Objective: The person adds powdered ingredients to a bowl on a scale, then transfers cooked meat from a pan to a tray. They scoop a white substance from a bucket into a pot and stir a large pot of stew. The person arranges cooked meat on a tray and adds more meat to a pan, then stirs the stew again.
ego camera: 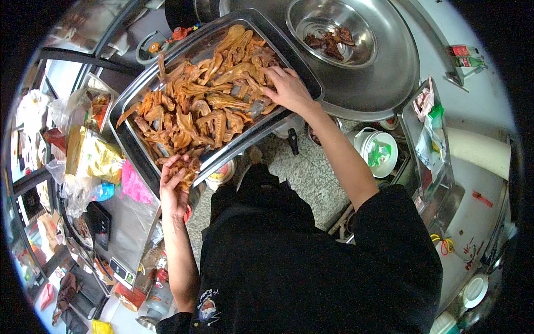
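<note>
A deep rectangular metal tray (233, 147) lies before me, heaped with glossy brown cooked poultry pieces (219, 119), wings among them. At its near left corner, my left hand (174, 179) holds a brown poultry piece (188, 169) between thumb and fingers. My right hand (288, 87) reaches over the tray's right side, fingertips down among the pieces; whether it grips one is hidden. Beyond the tray, a stainless steel bowl (363, 52) containing a few darker meat pieces (331, 41) sits in a wide round metal vessel (388, 79).
On the left are a yellow package (100, 158), a pink plastic bag (135, 183) and a scale (122, 271). White buckets (386, 167) stand low to the right. A long tray with bags (431, 146) lies beyond them. A gas valve (179, 33) is behind the tray.
</note>
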{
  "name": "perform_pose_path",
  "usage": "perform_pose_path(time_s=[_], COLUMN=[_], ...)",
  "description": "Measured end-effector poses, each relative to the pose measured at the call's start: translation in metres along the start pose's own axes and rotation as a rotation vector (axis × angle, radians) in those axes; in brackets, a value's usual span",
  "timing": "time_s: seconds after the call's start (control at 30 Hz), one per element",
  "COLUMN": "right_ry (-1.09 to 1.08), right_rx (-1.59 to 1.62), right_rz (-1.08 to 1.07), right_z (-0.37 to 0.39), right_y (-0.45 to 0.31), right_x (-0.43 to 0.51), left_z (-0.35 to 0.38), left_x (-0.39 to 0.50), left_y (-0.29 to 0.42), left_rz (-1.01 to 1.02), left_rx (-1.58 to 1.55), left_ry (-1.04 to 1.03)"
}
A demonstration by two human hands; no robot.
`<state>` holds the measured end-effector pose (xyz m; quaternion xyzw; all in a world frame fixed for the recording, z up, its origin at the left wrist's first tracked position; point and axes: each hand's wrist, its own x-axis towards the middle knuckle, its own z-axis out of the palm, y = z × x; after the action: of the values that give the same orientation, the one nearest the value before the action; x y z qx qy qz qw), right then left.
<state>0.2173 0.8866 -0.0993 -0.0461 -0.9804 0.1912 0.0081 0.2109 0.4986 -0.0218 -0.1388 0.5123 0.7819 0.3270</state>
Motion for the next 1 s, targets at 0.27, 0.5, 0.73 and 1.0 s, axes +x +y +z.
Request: perform_pose_path(time_s=[0.27, 0.5, 0.73, 1.0], right_ry=[0.096, -0.171, 0.147, 0.187], right_rx=[0.116, -0.058, 0.818, 0.925], right_rz=[-0.015, -0.173, 0.099, 0.099], right_z=[0.01, 0.013, -0.009, -0.015], right_y=[-0.01, -0.051, -0.025, -0.066], right_x=[0.016, 0.045, 0.019, 0.003], left_z=[0.003, 0.004, 0.001, -0.062], left_x=[-0.003, 0.003, -0.004, -0.044], left_y=[-0.003, 0.0, 0.003, 0.033], left_rz=[-0.008, 0.032, 0.182, 0.353], left_rx=[0.015, -0.023, 0.281, 0.622], left_ry=[-0.012, -0.081, 0.136, 0.235])
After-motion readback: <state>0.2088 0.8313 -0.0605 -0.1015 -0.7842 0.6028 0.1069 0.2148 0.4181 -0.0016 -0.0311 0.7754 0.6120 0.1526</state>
